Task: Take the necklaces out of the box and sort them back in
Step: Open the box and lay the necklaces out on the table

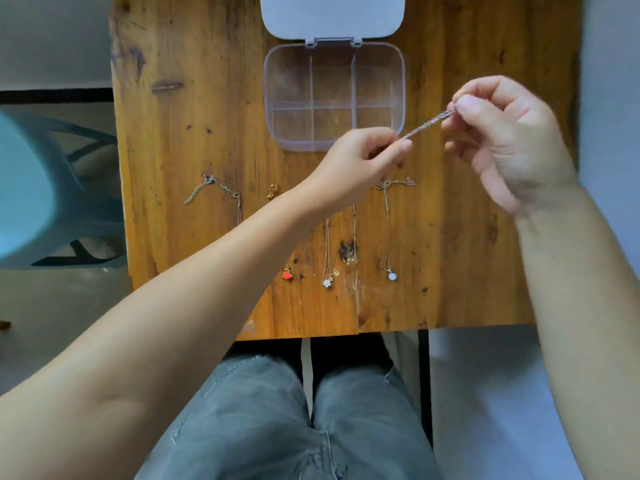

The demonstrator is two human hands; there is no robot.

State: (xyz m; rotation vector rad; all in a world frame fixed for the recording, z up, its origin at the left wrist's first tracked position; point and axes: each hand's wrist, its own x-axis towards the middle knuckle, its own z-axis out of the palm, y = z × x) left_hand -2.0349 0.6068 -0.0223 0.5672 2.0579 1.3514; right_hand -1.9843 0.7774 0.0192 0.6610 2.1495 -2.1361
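Both hands, left hand and right hand, pinch a necklace taut, slanting up-right.

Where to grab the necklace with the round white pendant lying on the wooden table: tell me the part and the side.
Pinch the thin chain just above the round white pendant, coming straight down from above. It lies flat and straight on the wooden table, with bare wood either side.

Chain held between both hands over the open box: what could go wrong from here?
1. The chain is bunched taut between the left hand and right hand; it may kink or knot.
2. The left forearm lies over the laid-out necklaces, beside the red pendant; withdrawing could drag them.
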